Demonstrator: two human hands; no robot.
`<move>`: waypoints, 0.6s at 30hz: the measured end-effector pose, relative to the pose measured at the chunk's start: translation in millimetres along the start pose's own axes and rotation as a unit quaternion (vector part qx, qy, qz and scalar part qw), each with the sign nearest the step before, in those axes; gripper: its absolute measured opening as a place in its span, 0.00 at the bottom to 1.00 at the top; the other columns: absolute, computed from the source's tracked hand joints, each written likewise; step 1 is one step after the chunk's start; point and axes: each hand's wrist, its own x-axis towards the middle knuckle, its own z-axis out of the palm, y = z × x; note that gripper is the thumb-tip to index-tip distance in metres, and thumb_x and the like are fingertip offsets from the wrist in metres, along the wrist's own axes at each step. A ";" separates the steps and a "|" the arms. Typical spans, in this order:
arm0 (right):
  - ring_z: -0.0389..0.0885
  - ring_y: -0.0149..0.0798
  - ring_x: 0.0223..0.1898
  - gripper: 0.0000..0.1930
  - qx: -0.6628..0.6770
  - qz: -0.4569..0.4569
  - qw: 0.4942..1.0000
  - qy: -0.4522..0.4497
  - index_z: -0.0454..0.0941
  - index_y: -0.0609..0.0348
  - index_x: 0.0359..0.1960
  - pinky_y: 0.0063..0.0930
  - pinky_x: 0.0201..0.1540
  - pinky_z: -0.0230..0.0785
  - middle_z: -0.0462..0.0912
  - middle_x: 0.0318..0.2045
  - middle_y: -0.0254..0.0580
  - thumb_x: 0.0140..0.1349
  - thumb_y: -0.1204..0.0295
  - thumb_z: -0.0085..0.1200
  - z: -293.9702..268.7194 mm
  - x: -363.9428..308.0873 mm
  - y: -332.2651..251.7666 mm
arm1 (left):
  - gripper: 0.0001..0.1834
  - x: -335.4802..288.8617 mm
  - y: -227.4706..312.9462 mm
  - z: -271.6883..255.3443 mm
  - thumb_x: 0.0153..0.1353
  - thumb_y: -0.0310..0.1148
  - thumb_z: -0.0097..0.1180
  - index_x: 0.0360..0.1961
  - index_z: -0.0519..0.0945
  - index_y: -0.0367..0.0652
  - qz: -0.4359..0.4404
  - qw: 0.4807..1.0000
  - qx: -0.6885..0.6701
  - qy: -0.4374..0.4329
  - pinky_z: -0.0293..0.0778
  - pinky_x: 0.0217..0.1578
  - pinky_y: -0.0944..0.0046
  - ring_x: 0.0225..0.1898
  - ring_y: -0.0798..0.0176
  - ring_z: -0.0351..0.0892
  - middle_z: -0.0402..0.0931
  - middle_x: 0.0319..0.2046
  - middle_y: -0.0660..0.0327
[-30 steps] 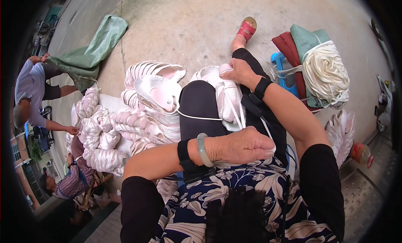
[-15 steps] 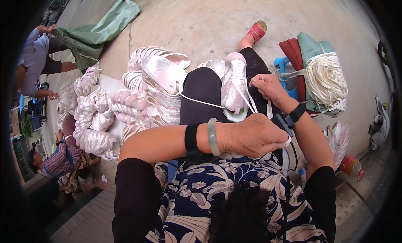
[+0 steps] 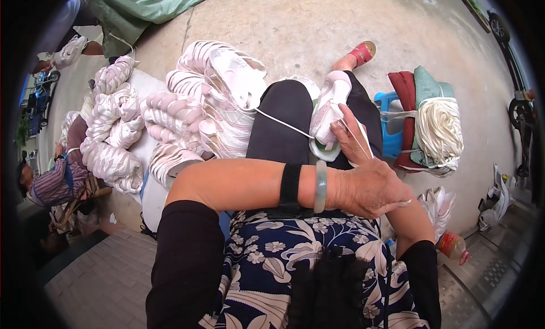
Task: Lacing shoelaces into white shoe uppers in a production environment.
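Note:
A pink and white shoe [image 3: 331,96] rests toe-away on my dark-trousered thigh. My right hand [image 3: 355,140] is at its near right side, thumb and fingers against the upper. Nearer me, my left hand [image 3: 372,187] crosses over the right forearm, its fingers closed. A white shoelace [image 3: 366,140] runs taut from the shoe to the left hand, and a bit of white shows at those fingertips. Another lace [image 3: 284,123] stretches left from the shoe toward a stack of pink and white shoe uppers [image 3: 233,96]. My left hand hides part of the right wrist.
Bundles of pink and white uppers [image 3: 116,116] lie on the left. At right, a blue stool [image 3: 388,125] bears folded red and green cloth and a hank of white laces [image 3: 438,127]. A bottle [image 3: 452,245] lies near right. Other people sit at far left beside a green sheet [image 3: 153,8].
My right hand has lowered from the air onto the shoe's side. My left hand has moved right and slightly down, drawing the lace. The shoe has turned a little, and the view has shifted.

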 end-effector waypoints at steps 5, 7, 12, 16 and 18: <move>0.72 0.33 0.29 0.18 0.058 0.054 0.996 -0.042 0.69 0.58 0.50 0.25 0.35 0.66 0.75 0.27 0.42 0.58 0.69 0.51 5.5 4.9 -9.4 | 0.06 -3.5 -7.6 -4.7 0.51 0.30 0.52 0.23 0.71 0.40 0.012 1.000 -0.001 -0.007 0.63 0.24 0.54 0.19 0.45 0.69 0.68 0.15 0.53; 0.72 0.32 0.30 0.16 0.082 0.068 0.993 -0.056 0.71 0.57 0.48 0.25 0.35 0.66 0.75 0.27 0.41 0.58 0.69 0.51 3.6 -0.5 -7.4 | 0.07 -4.1 -7.4 -3.9 0.52 0.31 0.52 0.22 0.70 0.40 0.008 1.000 -0.007 -0.014 0.63 0.24 0.53 0.19 0.45 0.69 0.68 0.15 0.53; 0.72 0.26 0.25 0.05 0.096 0.112 0.984 -0.099 0.74 0.63 0.33 0.22 0.30 0.66 0.75 0.20 0.36 0.58 0.73 0.51 -39.7 -39.4 37.8 | 0.07 -9.6 9.5 -26.1 0.54 0.32 0.53 0.23 0.75 0.41 -0.038 0.991 -0.112 -0.056 0.66 0.22 0.58 0.18 0.50 0.71 0.69 0.15 0.56; 0.71 0.21 0.26 0.04 0.127 0.206 0.963 -0.118 0.76 0.63 0.31 0.17 0.29 0.64 0.74 0.21 0.28 0.56 0.75 0.51 -76.8 -59.2 14.8 | 0.05 -24.8 3.3 -37.6 0.56 0.32 0.52 0.27 0.76 0.43 -0.128 0.974 -0.131 -0.136 0.65 0.20 0.61 0.18 0.51 0.71 0.70 0.14 0.57; 0.70 0.20 0.26 0.04 0.108 0.170 0.973 -0.112 0.76 0.63 0.30 0.16 0.28 0.64 0.74 0.21 0.28 0.55 0.77 0.50 -80.4 -61.7 11.6 | 0.05 -27.9 4.0 -38.6 0.56 0.32 0.52 0.27 0.75 0.43 -0.127 0.971 -0.128 -0.158 0.65 0.20 0.60 0.18 0.51 0.70 0.69 0.14 0.57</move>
